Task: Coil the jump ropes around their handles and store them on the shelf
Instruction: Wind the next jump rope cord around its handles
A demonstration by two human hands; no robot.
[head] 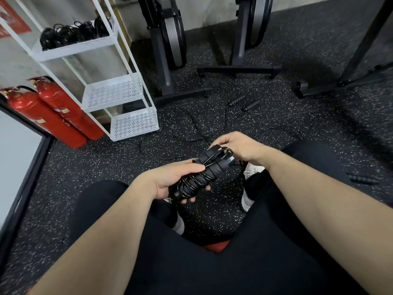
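With coiled ropes (70, 34) already on the white shelf (78, 48), the left hand (170, 179) grips the paired handles (204, 173) over the lap (keep them clamped) while the right hand (238, 146) pinches the cord (223, 151), so I'd wrap snugly.

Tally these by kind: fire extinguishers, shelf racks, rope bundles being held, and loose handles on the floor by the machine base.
Red fire extinguishers: 2
White metal shelf rack: 1
Black jump rope bundle wound on its handles: 1
Black foam handles on the floor by the machine base: 2
Total: 6
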